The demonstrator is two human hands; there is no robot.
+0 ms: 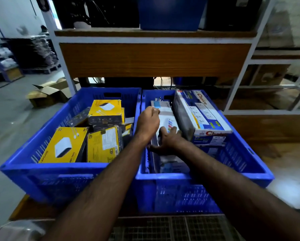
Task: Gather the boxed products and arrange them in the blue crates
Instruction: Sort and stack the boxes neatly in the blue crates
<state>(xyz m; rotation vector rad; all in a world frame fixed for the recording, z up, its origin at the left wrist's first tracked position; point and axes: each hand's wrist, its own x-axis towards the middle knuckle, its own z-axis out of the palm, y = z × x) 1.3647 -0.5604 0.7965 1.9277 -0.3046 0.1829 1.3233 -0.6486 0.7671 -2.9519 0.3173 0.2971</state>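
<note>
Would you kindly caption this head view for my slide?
Both hands settle a white product box inside the right blue plastic crate.

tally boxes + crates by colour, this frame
Blue crates: 2, left and right
Yellow boxes, left crate: at least 3, e.g.; more partly hidden
White boxes, right crate: at least 2, a large one and one under both hands
Total: at least 7

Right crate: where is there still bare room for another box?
Open floor shows in the right crate at its near right corner, between the big white box and the near wall. Its left side is crowded by upright white boxes and both hands. The left crate is packed with yellow boxes.
</note>
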